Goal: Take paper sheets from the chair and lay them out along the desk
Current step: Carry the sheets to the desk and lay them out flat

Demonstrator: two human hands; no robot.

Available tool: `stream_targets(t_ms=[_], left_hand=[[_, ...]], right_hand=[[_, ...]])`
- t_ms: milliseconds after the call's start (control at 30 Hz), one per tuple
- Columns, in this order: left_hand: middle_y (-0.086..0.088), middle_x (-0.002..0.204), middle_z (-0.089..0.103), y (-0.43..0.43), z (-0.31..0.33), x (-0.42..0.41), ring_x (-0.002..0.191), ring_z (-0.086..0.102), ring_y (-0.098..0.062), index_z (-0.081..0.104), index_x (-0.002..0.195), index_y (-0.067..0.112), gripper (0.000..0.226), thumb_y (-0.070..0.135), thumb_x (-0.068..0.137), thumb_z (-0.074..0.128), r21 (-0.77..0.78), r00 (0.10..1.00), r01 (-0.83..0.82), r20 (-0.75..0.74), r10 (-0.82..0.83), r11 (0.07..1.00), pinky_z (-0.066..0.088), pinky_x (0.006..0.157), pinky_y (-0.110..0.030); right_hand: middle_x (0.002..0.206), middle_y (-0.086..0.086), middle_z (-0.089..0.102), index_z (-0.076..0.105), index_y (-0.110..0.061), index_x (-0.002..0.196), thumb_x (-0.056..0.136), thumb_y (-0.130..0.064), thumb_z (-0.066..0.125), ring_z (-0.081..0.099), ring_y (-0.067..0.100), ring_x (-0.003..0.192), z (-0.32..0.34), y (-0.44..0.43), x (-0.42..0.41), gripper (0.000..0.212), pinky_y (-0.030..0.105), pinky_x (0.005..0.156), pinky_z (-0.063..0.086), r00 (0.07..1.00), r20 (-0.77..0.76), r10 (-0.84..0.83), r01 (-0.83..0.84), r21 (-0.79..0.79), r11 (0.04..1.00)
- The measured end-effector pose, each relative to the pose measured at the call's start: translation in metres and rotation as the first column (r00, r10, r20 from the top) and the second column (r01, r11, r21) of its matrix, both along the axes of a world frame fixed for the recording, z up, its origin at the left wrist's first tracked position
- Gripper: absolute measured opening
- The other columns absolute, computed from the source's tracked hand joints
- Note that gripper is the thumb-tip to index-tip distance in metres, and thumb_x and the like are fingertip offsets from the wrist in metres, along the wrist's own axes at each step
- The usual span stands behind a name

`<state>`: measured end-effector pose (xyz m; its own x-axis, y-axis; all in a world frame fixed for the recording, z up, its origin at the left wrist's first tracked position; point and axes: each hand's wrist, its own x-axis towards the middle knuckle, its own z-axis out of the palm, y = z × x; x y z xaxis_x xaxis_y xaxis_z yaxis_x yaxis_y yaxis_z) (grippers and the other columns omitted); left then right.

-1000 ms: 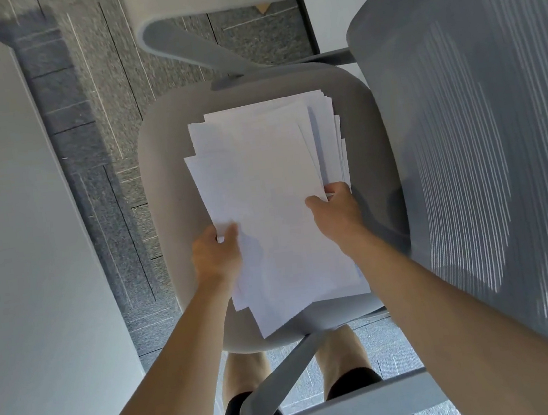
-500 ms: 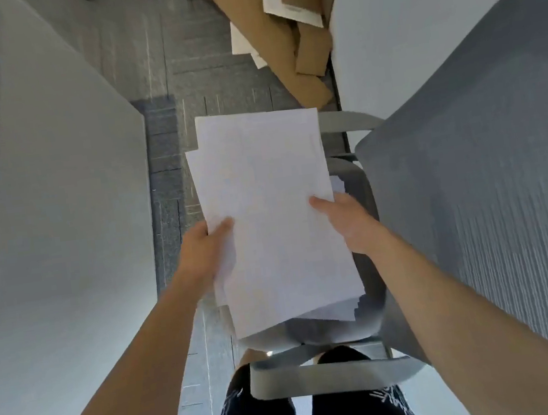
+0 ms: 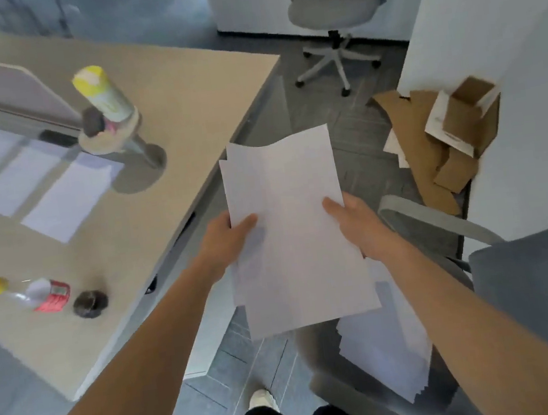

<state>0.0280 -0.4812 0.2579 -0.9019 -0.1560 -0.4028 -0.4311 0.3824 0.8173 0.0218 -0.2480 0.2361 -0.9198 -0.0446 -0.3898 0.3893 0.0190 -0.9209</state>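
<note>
I hold a thin bundle of white paper sheets in the air between the desk and the chair. My left hand grips its left edge and my right hand grips its right edge. Below it, the rest of the paper stack lies on the grey chair seat. The beige desk stretches to my left. Several white sheets lie in a row on it, running off to the far left.
On the desk stand a yellow-capped bottle on a round stand, a lying bottle with a red label and a dark round object. Flattened cardboard lies on the floor at right. A second office chair stands at the back.
Both hands lifted the top sheets off the chair stack and carried them up. My view swung left from the chair toward the desk.
</note>
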Motion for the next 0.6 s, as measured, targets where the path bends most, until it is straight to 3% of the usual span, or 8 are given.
stream_targets(t_ms=[100,200,300,433,500,600], left_hand=[[-0.001,0.105,0.071,-0.049,0.014,0.012,0.095,0.069,-0.024,0.068,0.112,0.016,0.021,0.027,0.094,0.066,0.022,0.993,-0.084,-0.085,0.085,0.996,0.057,0.087,-0.042],[-0.005,0.111,0.070,-0.103,0.023,0.032,0.096,0.068,-0.023,0.066,0.118,0.009,0.032,0.025,0.091,0.071,0.158,0.973,-0.183,-0.115,0.202,0.970,0.056,0.088,-0.039],[0.001,0.108,0.072,-0.160,0.025,0.051,0.094,0.069,-0.017,0.066,0.112,0.017,0.032,0.028,0.085,0.078,0.265,0.951,-0.242,-0.128,0.283,0.933,0.056,0.085,-0.036],[0.013,0.091,0.069,-0.223,0.033,0.066,0.080,0.066,-0.005,0.066,0.106,0.018,0.025,0.025,0.085,0.078,0.290,0.925,-0.269,-0.186,0.330,0.918,0.053,0.066,-0.019],[0.013,0.092,0.068,-0.244,0.039,0.070,0.078,0.065,-0.003,0.064,0.096,0.025,0.010,0.024,0.090,0.072,0.310,0.908,-0.288,-0.212,0.361,0.906,0.050,0.062,-0.019],[0.015,0.089,0.065,-0.268,0.046,0.071,0.079,0.063,-0.003,0.059,0.088,0.034,0.012,0.028,0.092,0.069,0.357,0.870,-0.311,-0.265,0.415,0.881,0.047,0.062,-0.022]], right_hand=[[0.104,-0.013,0.070,0.064,-0.025,0.114,0.103,-0.025,0.050,0.068,0.002,0.090,0.012,-0.057,-0.005,0.017,0.021,0.078,0.052,0.997,-0.020,0.080,-0.080,-0.026,0.996],[0.115,-0.005,0.071,0.066,-0.023,0.119,0.101,-0.028,0.055,0.068,0.014,0.104,0.021,-0.117,-0.002,0.022,0.034,0.093,0.053,0.990,-0.045,0.134,-0.134,-0.001,0.991],[0.115,-0.002,0.070,0.065,-0.016,0.124,0.098,-0.030,0.060,0.066,0.018,0.107,0.029,-0.179,0.002,0.030,0.040,0.099,0.051,0.989,-0.066,0.131,-0.127,0.056,0.990],[0.108,-0.003,0.070,0.065,-0.015,0.121,0.098,-0.027,0.059,0.066,0.019,0.104,0.047,-0.255,0.007,0.026,0.037,0.093,0.053,0.979,-0.128,0.159,-0.150,0.075,0.986],[0.100,-0.005,0.071,0.067,-0.015,0.111,0.098,-0.026,0.061,0.067,0.014,0.094,0.059,-0.285,0.007,0.018,0.033,0.086,0.055,0.972,-0.161,0.174,-0.167,0.057,0.984],[0.099,-0.005,0.073,0.069,-0.021,0.100,0.093,-0.025,0.067,0.070,0.014,0.094,0.075,-0.316,0.002,0.008,0.037,0.089,0.056,0.962,-0.210,0.175,-0.172,0.031,0.985]])
